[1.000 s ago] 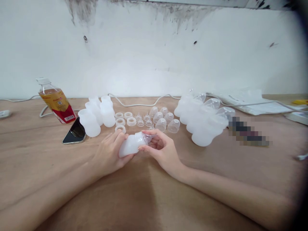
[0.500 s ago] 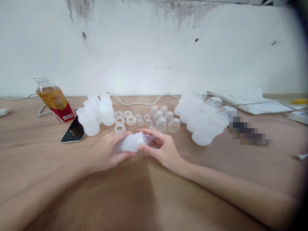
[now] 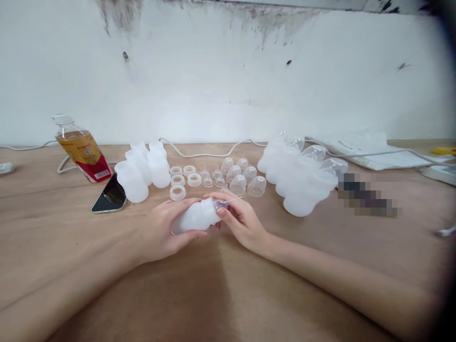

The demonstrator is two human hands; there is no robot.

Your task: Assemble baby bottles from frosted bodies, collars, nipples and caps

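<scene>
My left hand (image 3: 162,232) is wrapped round the body of a translucent white baby bottle (image 3: 194,217), which lies tilted just above the table, its top pointing right. A collar ring sits on its neck, with a clear nipple (image 3: 220,204) sticking out. My right hand (image 3: 247,225) is closed about that end, its thumb and fingers at the nipple and collar; some fingertips are hidden behind. Beyond my hands stand several collar rings (image 3: 177,192), clear nipples (image 3: 219,182) and clear dome caps (image 3: 256,185).
On the left are several open bottle bodies (image 3: 132,183), a phone (image 3: 109,197) and a drink bottle (image 3: 85,152). Several bottles with caps (image 3: 302,190) cluster on the right. A white cable (image 3: 213,156) runs along the wall near a plastic bag (image 3: 370,152).
My right thumb has shifted from the collar up onto the nipple side. My left hand keeps its hold, and the bottle has moved slightly right and down in view.
</scene>
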